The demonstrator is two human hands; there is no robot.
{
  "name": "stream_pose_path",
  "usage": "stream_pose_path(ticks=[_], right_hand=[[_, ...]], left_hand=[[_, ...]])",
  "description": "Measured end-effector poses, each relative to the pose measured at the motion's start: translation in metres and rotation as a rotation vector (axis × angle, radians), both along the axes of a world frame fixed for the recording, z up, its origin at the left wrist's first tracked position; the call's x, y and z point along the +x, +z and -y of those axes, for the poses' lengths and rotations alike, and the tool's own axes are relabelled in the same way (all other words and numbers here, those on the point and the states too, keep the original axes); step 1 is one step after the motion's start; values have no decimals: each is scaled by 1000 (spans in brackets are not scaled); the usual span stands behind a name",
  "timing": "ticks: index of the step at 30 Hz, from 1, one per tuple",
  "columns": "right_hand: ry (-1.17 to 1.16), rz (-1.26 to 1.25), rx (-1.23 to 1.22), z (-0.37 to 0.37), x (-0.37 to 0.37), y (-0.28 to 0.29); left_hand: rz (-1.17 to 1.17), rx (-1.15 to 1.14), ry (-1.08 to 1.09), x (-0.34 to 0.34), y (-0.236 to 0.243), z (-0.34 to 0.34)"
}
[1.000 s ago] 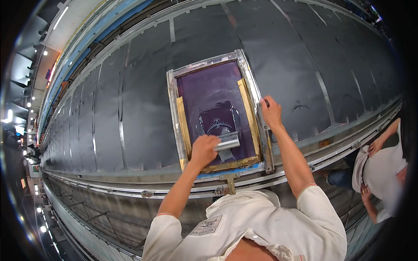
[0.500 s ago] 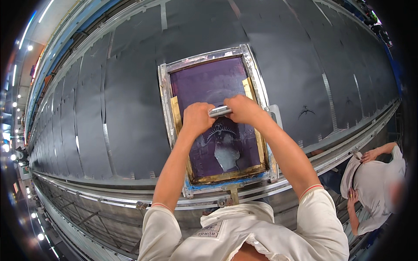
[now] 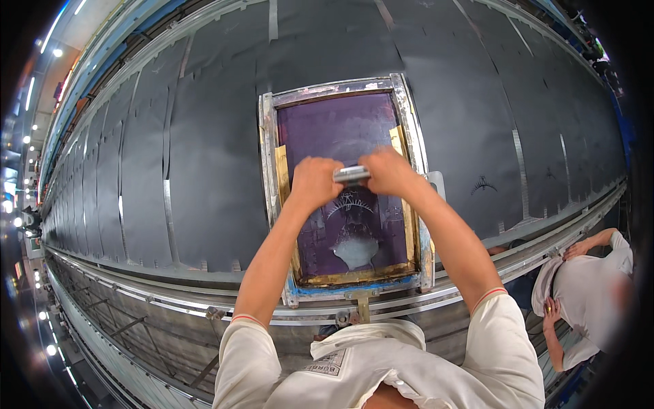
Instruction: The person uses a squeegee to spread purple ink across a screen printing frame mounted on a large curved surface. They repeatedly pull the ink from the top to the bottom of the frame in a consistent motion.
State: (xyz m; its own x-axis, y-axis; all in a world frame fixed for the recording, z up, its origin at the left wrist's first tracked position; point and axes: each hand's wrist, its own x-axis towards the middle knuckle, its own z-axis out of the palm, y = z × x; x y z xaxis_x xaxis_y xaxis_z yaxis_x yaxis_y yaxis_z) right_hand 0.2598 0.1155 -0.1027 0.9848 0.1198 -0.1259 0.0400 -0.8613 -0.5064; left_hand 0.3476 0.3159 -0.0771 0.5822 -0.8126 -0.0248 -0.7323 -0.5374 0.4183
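Head camera view: a metal-railed screen-printing frame is seen laid on a long table covered with dark grey sheets. Within the frame, a purple mesh is stretched, and its inner edges are lined with yellow-brown tape at the left, right and near sides. A grey metal squeegee is held crosswise above the mesh, around the middle of the frame. Its left end is grasped by the left hand and its right end by the right hand, both with fingers curled; contact of its blade with the mesh cannot be confirmed. A pale arched design is found on the mesh between the squeegee and the frame's near side, and a glossy pale patch lies nearer that side.

On the sheets to the right of the frame, a dark arched print is noted, with a fainter mark farther right. Silvery strips are exposed between sheets on both sides of the frame. Along its near side, a metal rail is run. A co-worker is observed to the frame's near right, and lamps are seen far to its left.
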Motion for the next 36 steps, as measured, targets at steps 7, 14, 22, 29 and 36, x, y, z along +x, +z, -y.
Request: stream_pose_path(ticks=[7, 14, 22, 29, 36], right_hand=[[63, 85, 4, -38, -79, -4], [-361, 126, 504, -12, -115, 28], [-1025, 78, 353, 46, -111, -36], [-1047, 163, 381, 63, -111, -6], [-1031, 227, 614, 50, -130, -48]], left_hand=[[-57, -63, -16, -77, -15, -40], [-6, -7, -52, -97, 5, -50], [-19, -85, 40, -16, 0, -11], [156, -237, 42, -184, -9, -84], [94, -94, 100, -199, -5, -88]])
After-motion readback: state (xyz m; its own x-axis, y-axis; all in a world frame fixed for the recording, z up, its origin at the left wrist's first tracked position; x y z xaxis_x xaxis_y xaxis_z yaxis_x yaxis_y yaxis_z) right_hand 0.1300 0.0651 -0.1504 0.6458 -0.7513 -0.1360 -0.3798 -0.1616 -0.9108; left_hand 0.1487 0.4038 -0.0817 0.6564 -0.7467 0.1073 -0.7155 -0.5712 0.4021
